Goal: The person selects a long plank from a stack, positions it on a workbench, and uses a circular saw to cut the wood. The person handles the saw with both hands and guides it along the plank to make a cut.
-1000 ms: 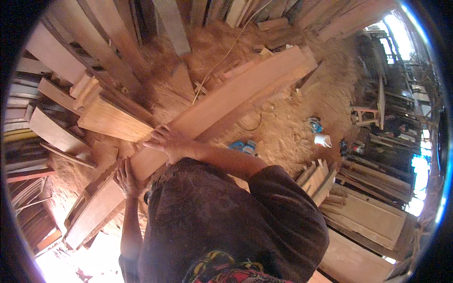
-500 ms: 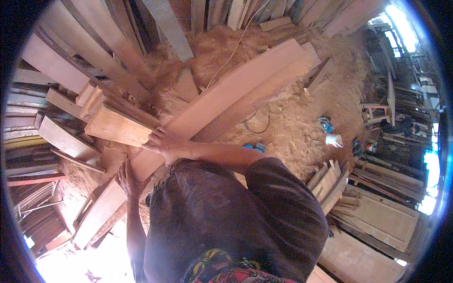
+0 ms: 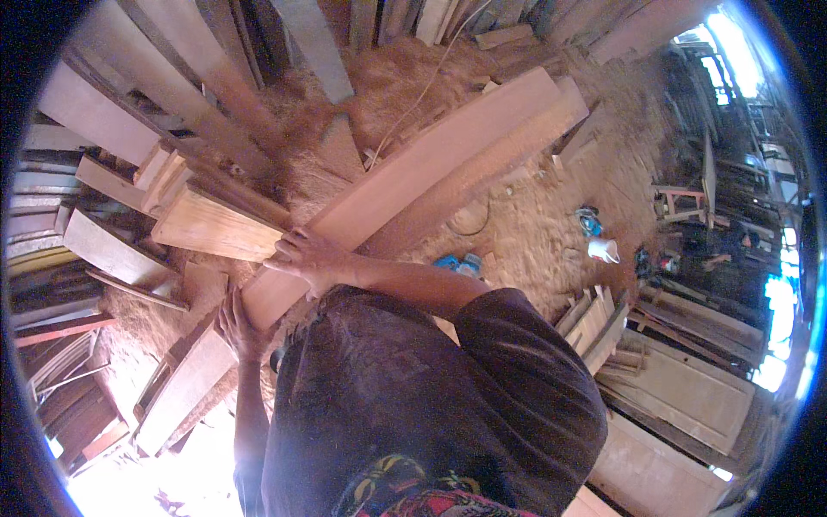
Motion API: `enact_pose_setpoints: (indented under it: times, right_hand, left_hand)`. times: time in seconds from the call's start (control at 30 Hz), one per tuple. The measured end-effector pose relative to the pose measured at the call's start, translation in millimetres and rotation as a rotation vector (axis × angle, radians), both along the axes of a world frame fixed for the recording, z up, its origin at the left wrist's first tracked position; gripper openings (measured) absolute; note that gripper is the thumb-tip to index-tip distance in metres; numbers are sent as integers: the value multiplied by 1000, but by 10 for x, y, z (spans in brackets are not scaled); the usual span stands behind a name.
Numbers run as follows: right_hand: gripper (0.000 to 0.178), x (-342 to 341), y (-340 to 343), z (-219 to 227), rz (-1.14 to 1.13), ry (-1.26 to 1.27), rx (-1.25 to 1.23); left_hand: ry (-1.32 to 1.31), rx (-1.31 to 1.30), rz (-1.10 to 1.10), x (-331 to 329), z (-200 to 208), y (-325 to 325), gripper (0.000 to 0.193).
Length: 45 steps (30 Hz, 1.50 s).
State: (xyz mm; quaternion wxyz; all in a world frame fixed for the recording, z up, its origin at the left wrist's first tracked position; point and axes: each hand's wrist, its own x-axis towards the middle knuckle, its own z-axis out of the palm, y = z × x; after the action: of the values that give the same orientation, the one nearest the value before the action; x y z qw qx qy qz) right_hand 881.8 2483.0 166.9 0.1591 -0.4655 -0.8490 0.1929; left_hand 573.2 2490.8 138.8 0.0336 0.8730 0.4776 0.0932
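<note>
A long, flat wooden plank [image 3: 422, 177] lies slantwise before me, from the lower left to the upper right. My right hand [image 3: 310, 260] is closed on it, its fingers reaching over the far edge. Lower down, my left hand [image 3: 239, 327] grips the plank's near end, the thumb side hidden. Under and along its right side runs a second, dustier board [image 3: 491, 142]. A paler board [image 3: 189, 383] extends below my left hand to the lower left. Close to my right fingertips is the end of a short yellowish wood block [image 3: 220, 226].
Boards [image 3: 99, 108] lean in stacks at the left and back. Sawdust covers the ground [image 3: 517, 224]. A thin cable [image 3: 422, 95] crosses the back. To the right are a white bucket [image 3: 603, 250], blue items [image 3: 458, 264], cut wood pieces [image 3: 594, 323] and a door panel [image 3: 680, 388].
The plank has shifted slightly toward the upper right, with both hands still on it. The view has turned a little, so the bucket and the right-hand stacks appear further left.
</note>
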Motion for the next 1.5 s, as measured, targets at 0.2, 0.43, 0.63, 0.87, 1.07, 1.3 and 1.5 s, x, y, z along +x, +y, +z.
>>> enact_pose_setpoints:
  times: [0.2, 0.43, 0.63, 0.87, 1.07, 1.3, 1.5]
  right_hand:
    - [121, -6, -33, -92, -16, -13, -7]
    - [124, 6, -5, -45, 2, -55, -123]
    - [120, 0, -2, -219, 18, -56, 12]
    - [124, -109, -18, 18, -40, -166, -109]
    - [119, -25, -86, 27, -47, -126, -114]
    - [95, -241, -832, -187, -570, 64, 127]
    - [73, -777, -2324, -525, -1286, 182, -43]
  left_hand:
    - [10, -23, 9, 28, 12, -5, 117]
    - [38, -21, 15, 45, -10, 2, 116]
    - [-41, 29, -60, 13, -43, -1, 114]
    - [41, -83, 32, -57, 15, 27, 115]
    - [-33, -15, -26, 63, 128, -13, 118]
    - [-22, 32, -69, 4, -105, 42, 121]
    - [38, 57, -34, -50, -171, 112, 121]
